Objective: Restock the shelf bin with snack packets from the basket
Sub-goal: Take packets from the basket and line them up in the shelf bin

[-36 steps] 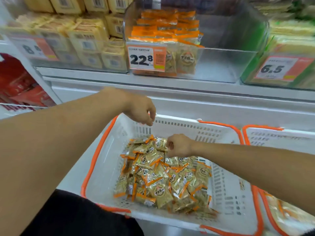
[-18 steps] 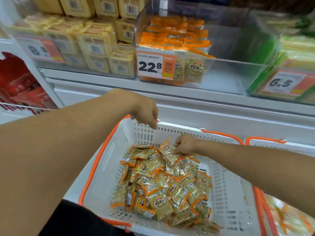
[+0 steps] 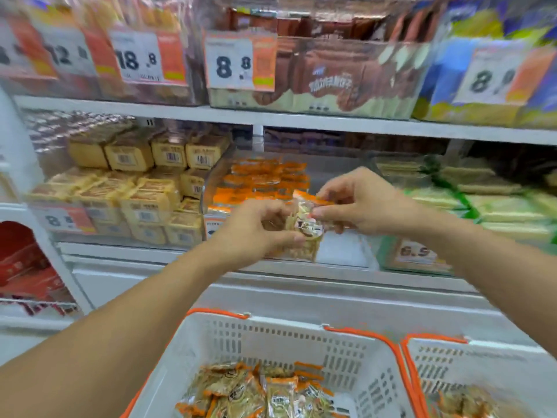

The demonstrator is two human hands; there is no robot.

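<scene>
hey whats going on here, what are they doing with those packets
A person is restocking a shop shelf. Both hands are raised in front of the clear shelf bin: the left hand and the right hand together hold one snack packet with orange ends, just in front of the bin, which already holds a row of similar packets on its left side. Below, the white basket with orange handles still holds a pile of these packets. The picture is blurred, so finer detail is unclear.

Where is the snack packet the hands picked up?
In the head view, the snack packet is mid-frame, pinched between the left hand and right hand, in front of the clear shelf bin, above the white basket.
</scene>
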